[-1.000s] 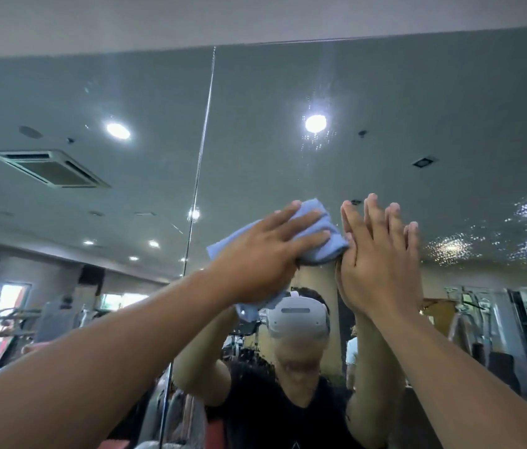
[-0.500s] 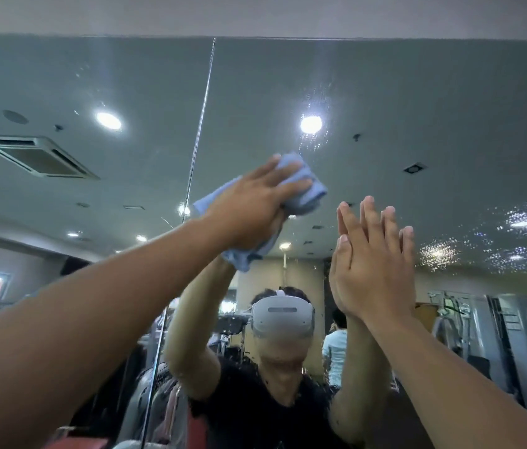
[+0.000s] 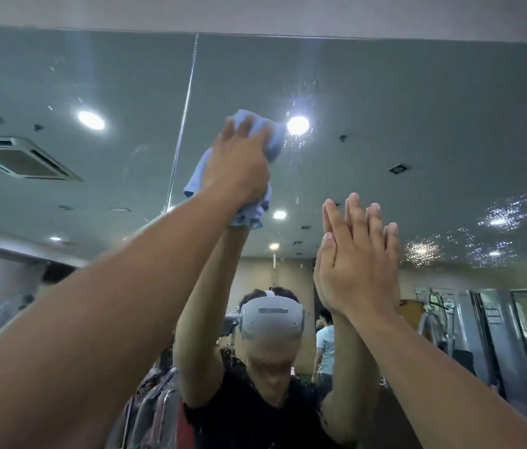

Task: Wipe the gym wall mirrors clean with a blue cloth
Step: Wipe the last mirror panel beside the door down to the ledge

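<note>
Left hand point(image 3: 239, 166) presses bunched cloth point(image 3: 257, 142) high on mirror point(image 3: 401, 108), fingers spread over it. Right hand point(image 3: 357, 264) braces flat, fingers together. Next: likely wipe right through droplets point(image 3: 301, 98).

Your cloth point(image 3: 267, 137) is pale blue. Your mirror point(image 3: 417, 124) reflects grey-green, flecked with white droplets. Reflected shirt point(image 3: 255, 416)'s black.

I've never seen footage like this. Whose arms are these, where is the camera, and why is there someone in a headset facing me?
The camera sits on a person's head, so the two bare arms reaching forward are theirs. They face a wall mirror; the figure in the white headset is their own reflection. The left hand presses a bunched blue cloth against the glass, wiping. The right hand rests flat and open on the mirror, holding nothing. Water droplets speckle the glass at right. A thin seam joins two mirror panels.
</note>
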`<state>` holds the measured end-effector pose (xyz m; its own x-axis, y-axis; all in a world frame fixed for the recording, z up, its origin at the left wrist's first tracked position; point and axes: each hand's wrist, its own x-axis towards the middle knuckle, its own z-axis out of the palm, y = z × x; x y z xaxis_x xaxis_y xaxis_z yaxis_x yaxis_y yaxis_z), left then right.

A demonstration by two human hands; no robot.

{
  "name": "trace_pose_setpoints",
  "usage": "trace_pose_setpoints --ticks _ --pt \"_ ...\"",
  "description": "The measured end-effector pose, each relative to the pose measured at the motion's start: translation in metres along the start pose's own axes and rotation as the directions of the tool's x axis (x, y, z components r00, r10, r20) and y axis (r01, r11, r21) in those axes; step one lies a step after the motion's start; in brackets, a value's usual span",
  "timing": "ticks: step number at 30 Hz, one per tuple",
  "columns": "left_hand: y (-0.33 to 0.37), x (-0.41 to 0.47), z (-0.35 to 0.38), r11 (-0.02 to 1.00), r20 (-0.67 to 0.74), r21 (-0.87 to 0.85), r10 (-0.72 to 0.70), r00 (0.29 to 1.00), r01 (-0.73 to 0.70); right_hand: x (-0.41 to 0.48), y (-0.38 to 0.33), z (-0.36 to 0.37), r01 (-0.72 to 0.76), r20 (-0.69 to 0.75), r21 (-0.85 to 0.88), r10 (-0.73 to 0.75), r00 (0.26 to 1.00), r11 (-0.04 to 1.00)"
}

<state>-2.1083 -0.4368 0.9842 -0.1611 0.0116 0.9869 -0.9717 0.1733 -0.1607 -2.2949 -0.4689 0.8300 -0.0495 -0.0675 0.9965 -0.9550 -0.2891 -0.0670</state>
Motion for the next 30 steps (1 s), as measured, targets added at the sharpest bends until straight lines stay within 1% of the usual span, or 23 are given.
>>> trace_pose_setpoints --ticks 2,4,6,7,8,10,11,12,14,16,17,18,19,20,21,22,24,25,26,27,29,30 --pt "0.007 -0.026 0.002 0.985 0.085 -0.046 0.172 0.981 -0.168 0.000 0.000 -0.002 -0.003 0.007 0.024 0.003 1.000 1.000" --pt "0.001 -0.064 -0.002 0.940 0.103 -0.096 0.335 0.936 -0.326 0.001 0.000 -0.004 -0.009 0.002 0.035 0.009 1.000 0.999" --pt "-0.022 -0.099 -0.015 0.915 0.108 -0.089 0.401 0.910 -0.393 0.000 0.000 -0.005 -0.001 0.021 0.032 0.001 1.000 0.999" --pt "-0.038 -0.107 -0.023 0.923 0.103 -0.076 0.383 0.918 -0.377 0.000 0.000 -0.005 0.001 0.027 0.031 -0.002 1.000 1.000" --pt "-0.054 -0.109 -0.029 0.943 0.075 -0.078 0.330 0.941 -0.324 0.000 0.000 -0.005 0.003 0.027 0.029 -0.004 1.000 1.000" --pt "-0.082 -0.094 -0.034 0.983 -0.027 -0.106 0.151 0.988 -0.153 0.000 -0.002 -0.004 0.001 0.024 0.017 -0.002 1.000 1.000" --pt "-0.089 -0.081 -0.035 0.993 -0.056 -0.100 0.064 0.996 -0.069 0.000 -0.002 -0.004 -0.001 0.022 0.011 0.001 1.000 1.000" --pt "-0.087 -0.069 -0.035 0.997 -0.068 -0.074 0.007 0.998 -0.012 -0.001 -0.003 -0.003 -0.006 0.021 0.007 0.006 1.000 1.000" --pt "-0.072 -0.052 -0.034 0.998 -0.082 -0.030 -0.058 0.995 0.056 -0.001 -0.004 -0.003 -0.008 0.019 -0.002 0.008 1.000 1.000" --pt "-0.049 -0.049 -0.030 0.998 -0.050 -0.034 -0.059 0.997 0.058 -0.001 -0.003 -0.003 -0.004 0.025 -0.003 0.004 1.000 1.000" --pt "-0.035 -0.055 -0.027 0.998 -0.001 -0.053 -0.033 0.999 0.033 -0.001 -0.002 -0.003 -0.003 0.028 0.002 0.003 1.000 1.000" --pt "-0.022 -0.066 -0.025 0.998 0.051 -0.064 0.026 0.998 -0.022 -0.001 -0.002 -0.003 -0.003 0.031 0.008 0.002 1.000 1.000" --pt "-0.011 -0.082 -0.020 0.989 0.074 -0.074 0.133 0.988 -0.128 -0.001 -0.001 -0.004 -0.006 0.038 0.015 0.005 0.999 1.000" --pt "-0.003 -0.101 -0.017 0.963 0.079 -0.070 0.266 0.961 -0.261 0.000 0.000 -0.005 -0.011 0.048 0.022 0.010 0.999 1.000" --pt "0.000 -0.121 -0.015 0.922 0.083 -0.048 0.387 0.918 -0.384 0.000 0.000 -0.006 -0.016 0.058 0.028 0.014 0.998 0.999" --pt "-0.004 -0.139 -0.015 0.887 0.126 -0.036 0.461 0.878 -0.461 0.001 0.000 -0.006 -0.017 0.066 0.033 0.015 0.998 0.999" --pt "-0.025 -0.161 -0.018 0.849 0.203 -0.034 0.522 0.828 -0.527 0.000 0.001 -0.008 -0.015 0.070 0.036 0.012 0.997 0.999" --pt "-0.040 -0.162 -0.021 0.847 0.207 -0.019 0.524 0.827 -0.532 0.000 0.001 -0.008 -0.013 0.064 0.038 0.011 0.998 0.999" --pt "-0.054 -0.160 -0.023 0.862 0.194 -0.007 0.498 0.845 -0.507 -0.001 0.000 -0.009 -0.010 0.056 0.041 0.008 0.998 0.999" --pt "-0.066 -0.154 -0.027 0.892 0.155 -0.002 0.446 0.881 -0.452 -0.001 0.000 -0.009 -0.007 0.052 0.042 0.004 0.999 0.999" --pt "-0.089 -0.131 -0.033 0.961 0.068 -0.017 0.278 0.958 -0.277 -0.001 -0.001 -0.008 -0.004 0.056 0.031 0.002 0.998 1.000" --pt "-0.094 -0.118 -0.036 0.982 0.031 -0.027 0.187 0.982 -0.186 -0.001 -0.002 -0.008 -0.006 0.059 0.022 0.005 0.998 1.000"
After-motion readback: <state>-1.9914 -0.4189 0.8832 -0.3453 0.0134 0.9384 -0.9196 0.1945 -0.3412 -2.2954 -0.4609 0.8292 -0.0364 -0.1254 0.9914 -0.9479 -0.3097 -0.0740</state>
